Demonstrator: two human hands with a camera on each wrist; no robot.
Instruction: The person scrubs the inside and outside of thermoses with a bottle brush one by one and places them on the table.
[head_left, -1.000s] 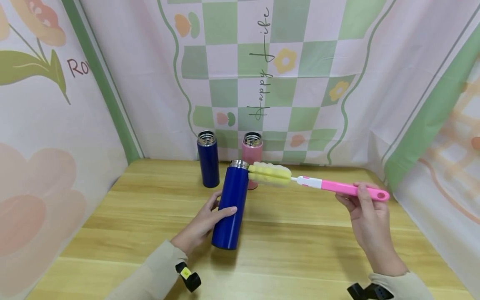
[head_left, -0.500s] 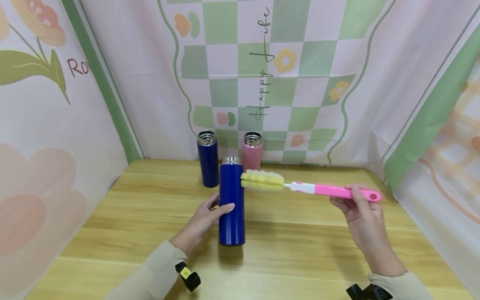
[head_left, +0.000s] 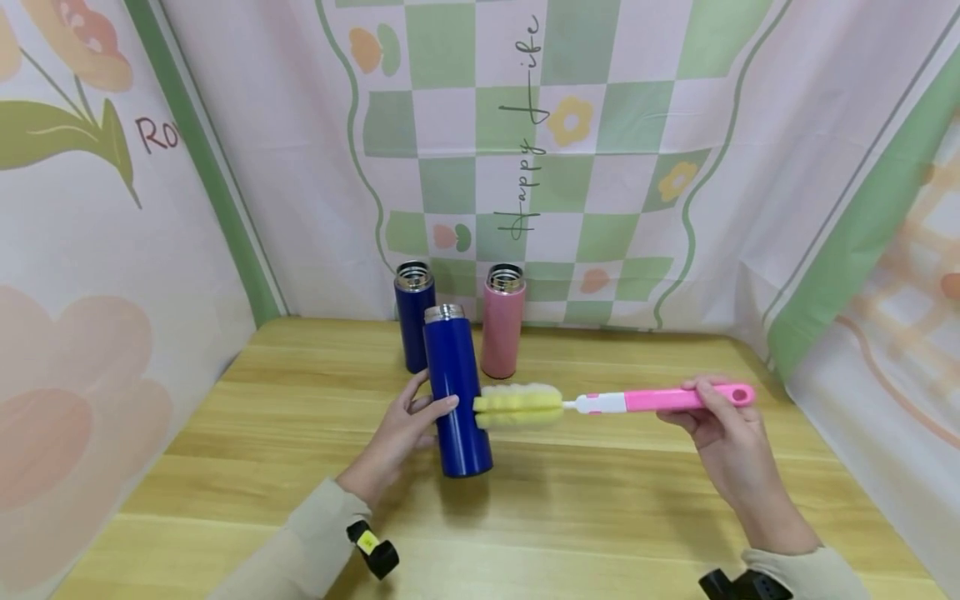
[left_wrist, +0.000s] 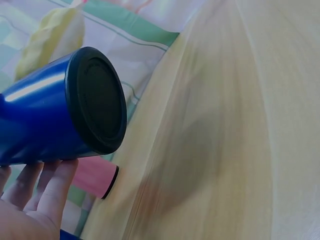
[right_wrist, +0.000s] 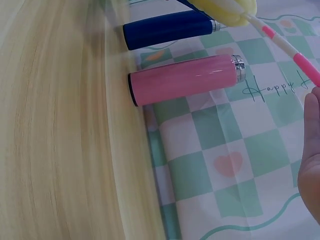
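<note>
My left hand (head_left: 397,433) grips a lidless blue thermos bottle (head_left: 448,358) above the table, thumb across its front. The bottle tilts, its steel mouth leaning left. Its black base (left_wrist: 100,102) shows in the left wrist view, clear of the wood. With fingertips and thumb, my right hand (head_left: 735,454) pinches the pink handle of a bottle brush (head_left: 663,401). The brush lies nearly level, its yellow and white sponge head (head_left: 521,407) right at the bottle's right side, about mid-height. In the right wrist view only part of my right hand (right_wrist: 311,150) appears, at the right edge.
Behind the held bottle, a dark blue thermos bottle (head_left: 415,317) and a pink one (head_left: 503,333) stand upright with mouths uncovered. They are near the back of the wooden table (head_left: 600,517). A checkered curtain (head_left: 547,167) hangs behind the table.
The blue bottle has swung from leaning right to leaning left. The brush head has moved down along its side, from near the neck to mid-height, and slightly left.
</note>
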